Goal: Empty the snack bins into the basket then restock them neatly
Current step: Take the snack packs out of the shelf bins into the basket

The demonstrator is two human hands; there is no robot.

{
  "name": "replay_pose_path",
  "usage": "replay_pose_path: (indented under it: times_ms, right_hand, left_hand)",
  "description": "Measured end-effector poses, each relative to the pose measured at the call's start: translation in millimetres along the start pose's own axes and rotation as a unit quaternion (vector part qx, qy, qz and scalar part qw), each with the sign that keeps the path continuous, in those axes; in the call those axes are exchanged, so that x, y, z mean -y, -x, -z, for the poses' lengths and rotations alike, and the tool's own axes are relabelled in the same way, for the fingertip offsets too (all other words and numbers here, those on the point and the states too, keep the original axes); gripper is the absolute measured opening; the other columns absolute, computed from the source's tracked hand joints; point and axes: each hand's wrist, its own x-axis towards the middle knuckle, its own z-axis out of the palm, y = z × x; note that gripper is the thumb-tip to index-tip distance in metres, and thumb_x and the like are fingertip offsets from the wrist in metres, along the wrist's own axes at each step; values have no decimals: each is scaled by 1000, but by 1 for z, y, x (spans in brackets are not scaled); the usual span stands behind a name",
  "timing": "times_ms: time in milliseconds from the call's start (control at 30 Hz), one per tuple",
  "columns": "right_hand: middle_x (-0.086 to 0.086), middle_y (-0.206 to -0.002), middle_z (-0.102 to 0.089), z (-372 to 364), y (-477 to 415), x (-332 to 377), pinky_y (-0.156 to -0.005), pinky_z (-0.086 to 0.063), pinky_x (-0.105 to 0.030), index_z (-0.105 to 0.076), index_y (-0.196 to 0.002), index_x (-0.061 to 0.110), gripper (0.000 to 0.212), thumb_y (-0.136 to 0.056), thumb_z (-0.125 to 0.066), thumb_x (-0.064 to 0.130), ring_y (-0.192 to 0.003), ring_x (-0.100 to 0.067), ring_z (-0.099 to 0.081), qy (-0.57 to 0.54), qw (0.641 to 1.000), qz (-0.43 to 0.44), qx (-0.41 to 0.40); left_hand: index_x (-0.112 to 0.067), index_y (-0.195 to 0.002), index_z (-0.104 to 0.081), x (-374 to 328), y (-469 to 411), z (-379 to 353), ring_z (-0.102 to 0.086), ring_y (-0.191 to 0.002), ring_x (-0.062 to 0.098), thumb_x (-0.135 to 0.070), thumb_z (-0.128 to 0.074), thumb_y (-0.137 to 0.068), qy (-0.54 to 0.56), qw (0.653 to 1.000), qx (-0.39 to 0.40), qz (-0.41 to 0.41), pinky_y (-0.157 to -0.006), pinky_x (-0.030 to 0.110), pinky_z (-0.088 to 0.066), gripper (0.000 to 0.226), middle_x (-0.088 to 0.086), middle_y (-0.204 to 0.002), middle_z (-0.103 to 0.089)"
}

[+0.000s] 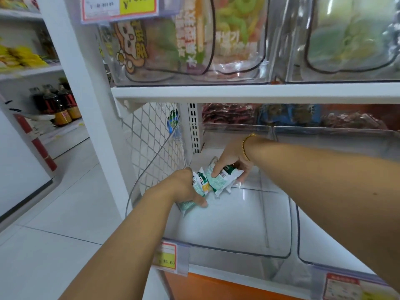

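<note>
Few are left: our left hand and right hand each clutch green snack packets at the back of this nearly bare bin (basket unseen), so we judge restocking lies ahead.

Both hands inside clear snack bin on lower shelf. Left hand grips green-white snack packets; right hand pinches another packet. Gold bracelet on right wrist.
</note>
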Motion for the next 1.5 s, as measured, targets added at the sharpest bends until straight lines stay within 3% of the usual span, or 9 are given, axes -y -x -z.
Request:
replay_pose_path:
  times_ms: [167, 333, 467, 600, 767, 933, 1133, 1333, 1500]
  right_hand:
    - [-7, -110, -50, 4, 30, 0, -84, -55, -37, -56, -106, 11, 34, -81, -73, 26, -98, -23, -51, 8, 997, 57, -58]
    - [-1, -83, -52, 9, 111, -13, -49, -48, -19, -52, -77, 16, 28, -81, -73, 34, -68, -12, -49, -21, 988, 120, -92]
    - [-12, -91, -65, 15, 185, -39, -48, -44, -16, -61, -94, 8, 46, -69, -78, 42, -66, -15, -55, 24, 979, 168, -117]
    - [-6, -76, -66, 20, 267, -85, -54, -45, -25, -63, -99, 3, 36, -75, -77, 26, -62, -14, -54, 32, 976, 191, -103]
    - [-2, -76, -62, 5, 327, -178, -49, -44, -23, -55, -103, 11, 40, -73, -79, 23, -54, -8, -54, -8, 981, 149, -127]
    - [1, -75, -59, -37, 358, -296, -52, -43, -23, -49, -90, 21, 40, -70, -82, 31, -59, -12, -53, -30, 991, 70, -109]
    - [16, -97, -52, -105, 364, -389, -70, -47, -18, -41, -114, 29, 53, -76, -76, 42, -85, -3, -54, 113, 993, 25, 27]
    - [-6, -131, -49, -151, 354, -443, -96, -43, -33, -41, -133, 15, 66, -79, -76, 30, -117, -23, -49, 196, 976, -26, 86]
    - [12, -88, -49, -94, 363, -451, -68, -40, -22, -50, -97, 24, 23, -85, -69, 29, -85, -14, -50, 151, 988, -21, 3]
  left_hand:
    - [-19, -107, -43, -11, 35, 11, -53, -78, 14, -24, -83, -68, 60, 990, -120, -32, -54, 22, -39, 56, -1, -95, -59]
    - [-22, -118, -43, -32, 113, 16, -51, -78, 12, -26, -80, -72, 60, 964, -250, -74, -53, 16, -35, 59, -6, -97, -57]
    - [-32, -109, -40, -56, 182, 15, -50, -72, 2, -28, -83, -69, 64, 956, -263, -113, -57, 6, -36, 59, -14, -93, -54]
    - [-37, -108, -36, -95, 239, 7, -50, -68, -6, -32, -83, -69, 53, 966, -206, -144, -57, 6, -38, 61, -15, -93, -55]
    - [-32, -113, -42, -161, 276, -23, -57, -49, 5, -34, -83, -68, 11, 984, -18, -177, -46, 22, -45, 62, -12, -79, -57]
    - [-20, -134, -37, -206, 299, -105, -48, -94, 14, -43, -79, -72, -159, 949, 157, -223, -68, 22, -32, 78, 0, -123, -54]
    - [-17, -152, -11, -199, 314, -229, -37, -135, 25, -37, -75, -80, -107, 926, 335, -140, -102, 32, -37, 98, 7, -153, -29]
    - [-20, -147, -25, -192, 331, -299, -51, -116, 21, -28, -75, -81, -13, 942, 331, -53, -88, 28, -43, 83, 6, -140, -44]
    - [-29, -134, -46, -250, 341, -278, -56, -106, 12, -32, -67, -87, 2, 957, 250, -144, -85, 24, -42, 51, -4, -135, -50]
